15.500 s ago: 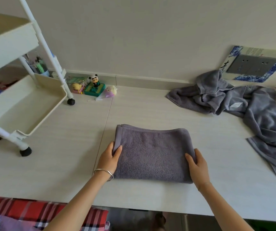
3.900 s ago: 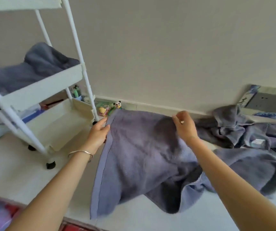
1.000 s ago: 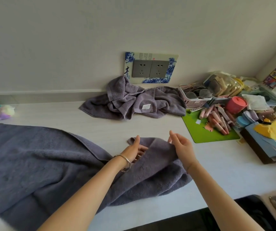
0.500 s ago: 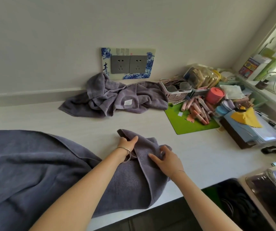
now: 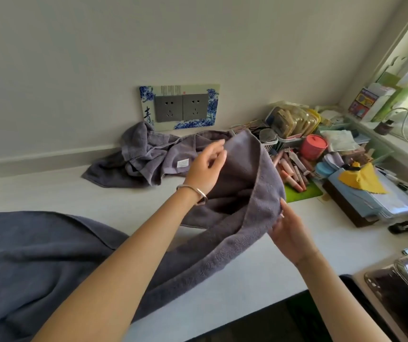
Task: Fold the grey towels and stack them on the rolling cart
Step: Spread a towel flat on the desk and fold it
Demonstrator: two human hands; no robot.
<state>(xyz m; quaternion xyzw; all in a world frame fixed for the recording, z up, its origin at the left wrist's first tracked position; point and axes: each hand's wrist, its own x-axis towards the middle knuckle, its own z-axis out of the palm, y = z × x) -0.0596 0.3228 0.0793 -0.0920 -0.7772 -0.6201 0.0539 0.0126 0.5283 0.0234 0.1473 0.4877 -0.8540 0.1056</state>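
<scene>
Nearest the camera, the big grey towel [image 5: 50, 255] is lying across the white counter [image 5: 50, 191] on the left, and its right end is pulled up off the surface between both hands. The right hand [image 5: 289, 233] has its fingers curled round the thick hemmed edge, so that's a proper hold. The left hand [image 5: 205, 166], the one with the bracelet [image 5: 193, 191], is up inside the raised fold with its fingertips at the towel's edge; honestly can't tell if it's pinching or just touching. Further back, a second grey towel [image 5: 143, 161] sits crumpled against the wall under the socket plate [image 5: 179, 107], with a green mat [image 5: 301, 192] and a red cup [image 5: 314, 146] off to the right.
</scene>
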